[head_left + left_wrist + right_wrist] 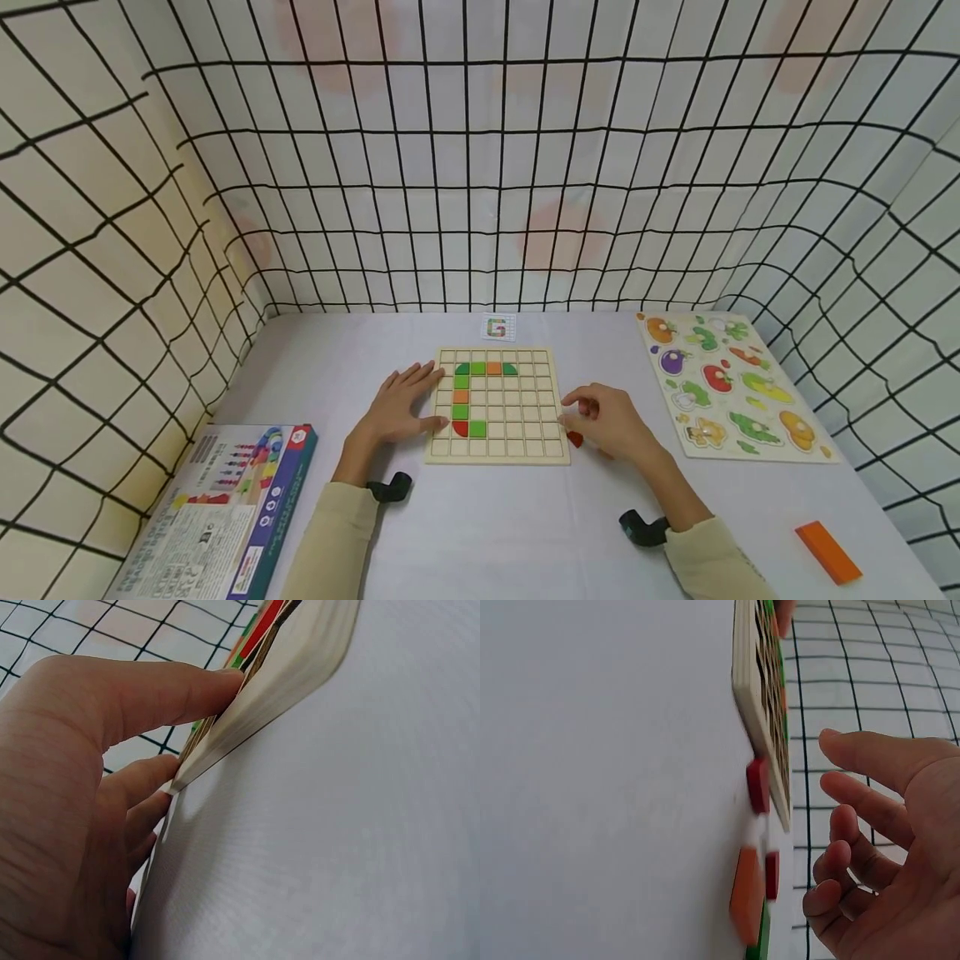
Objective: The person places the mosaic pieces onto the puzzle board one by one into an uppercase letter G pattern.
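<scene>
Far to the left of the left hand, a printed box (217,508) lies on the white table. The left hand (401,406) is spread, its thumb resting on the near left edge of a pale wooden grid board (498,408) and its fingertips along the board's left side; it looks to be steadying the board.

The board lies flat between the two hands. Its coloured tiles (461,396), green, orange and one red, form a top row, a column down the side nearer the left hand, and the start of a bottom row. Beyond the board, farther out than either hand, is a small card (498,327) with a coloured G shape.

The right hand (611,421) hovers by the board's right edge, fingers loosely curled, thumb and forefinger apart, holding nothing. Near it lie loose pieces: red (758,785), another red, orange (746,896) and green.

The step in hand seems to be filling the bottom row. The next move would likely call for a fingertip pinch on one loose piece, turned to suit its cell.

Right of the right hand are a vegetable picture board (735,387) and, nearer the viewer, an orange block (828,552).
</scene>
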`<move>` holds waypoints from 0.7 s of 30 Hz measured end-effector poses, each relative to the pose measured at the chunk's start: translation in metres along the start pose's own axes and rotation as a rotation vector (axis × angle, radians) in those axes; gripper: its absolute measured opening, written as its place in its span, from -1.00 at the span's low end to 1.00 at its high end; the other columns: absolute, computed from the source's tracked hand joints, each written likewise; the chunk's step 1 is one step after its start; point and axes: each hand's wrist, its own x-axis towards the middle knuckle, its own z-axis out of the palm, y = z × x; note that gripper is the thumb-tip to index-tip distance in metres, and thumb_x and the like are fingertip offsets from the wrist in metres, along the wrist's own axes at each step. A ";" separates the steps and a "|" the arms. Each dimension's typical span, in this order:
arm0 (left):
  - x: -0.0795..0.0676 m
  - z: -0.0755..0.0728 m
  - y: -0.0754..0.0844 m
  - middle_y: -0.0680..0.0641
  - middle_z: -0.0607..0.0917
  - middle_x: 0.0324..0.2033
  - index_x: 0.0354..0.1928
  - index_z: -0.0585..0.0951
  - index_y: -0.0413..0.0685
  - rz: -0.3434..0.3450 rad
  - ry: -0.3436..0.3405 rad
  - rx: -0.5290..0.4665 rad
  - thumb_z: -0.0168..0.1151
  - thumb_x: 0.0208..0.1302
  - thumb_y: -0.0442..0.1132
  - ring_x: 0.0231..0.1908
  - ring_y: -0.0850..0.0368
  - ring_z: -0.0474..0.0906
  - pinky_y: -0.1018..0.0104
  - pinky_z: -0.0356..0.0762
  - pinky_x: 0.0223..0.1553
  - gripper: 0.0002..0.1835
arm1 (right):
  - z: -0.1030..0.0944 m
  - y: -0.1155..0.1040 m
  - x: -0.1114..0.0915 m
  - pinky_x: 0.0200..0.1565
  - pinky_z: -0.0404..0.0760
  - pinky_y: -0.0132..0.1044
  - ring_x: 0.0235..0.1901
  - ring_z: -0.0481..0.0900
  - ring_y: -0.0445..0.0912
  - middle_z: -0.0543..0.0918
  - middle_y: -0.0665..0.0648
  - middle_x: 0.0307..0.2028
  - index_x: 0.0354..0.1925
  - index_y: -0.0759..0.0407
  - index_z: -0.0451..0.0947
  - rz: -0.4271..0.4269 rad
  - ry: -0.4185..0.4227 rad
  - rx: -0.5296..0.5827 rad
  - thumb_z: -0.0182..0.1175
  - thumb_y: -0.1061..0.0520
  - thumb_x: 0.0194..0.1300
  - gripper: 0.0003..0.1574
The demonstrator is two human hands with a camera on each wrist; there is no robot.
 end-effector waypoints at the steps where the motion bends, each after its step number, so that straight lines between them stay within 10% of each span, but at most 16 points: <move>1: 0.000 0.000 -0.001 -0.02 0.17 0.62 0.60 0.24 0.15 0.001 0.004 0.000 0.22 0.20 0.30 0.63 -0.12 0.00 -0.26 -0.15 0.61 -0.04 | -0.002 0.004 -0.002 -0.37 0.37 -0.36 -0.36 0.40 -0.11 0.51 0.01 -0.39 -0.10 0.08 0.74 0.001 0.004 -0.005 0.48 0.04 0.24 -0.72; 14: 0.001 0.005 -0.002 0.01 0.14 0.63 0.61 0.21 0.19 -0.009 -0.002 0.005 0.21 0.20 0.29 0.64 -0.09 -0.03 -0.24 -0.18 0.61 -0.04 | -0.024 0.038 -0.028 -0.36 0.39 -0.38 -0.34 0.41 -0.11 0.52 -0.01 -0.38 -0.08 -0.04 0.75 0.016 -0.043 -0.097 0.52 0.01 0.19 -0.69; 21: 0.002 0.004 -0.003 0.00 0.15 0.63 0.61 0.21 0.18 -0.007 0.006 0.014 0.22 0.20 0.28 0.64 -0.09 -0.03 -0.25 -0.17 0.61 -0.05 | -0.035 0.047 -0.040 -0.39 0.42 -0.42 -0.37 0.43 -0.17 0.55 -0.05 -0.38 -0.07 -0.02 0.75 -0.114 -0.117 -0.070 0.46 0.20 0.18 -0.68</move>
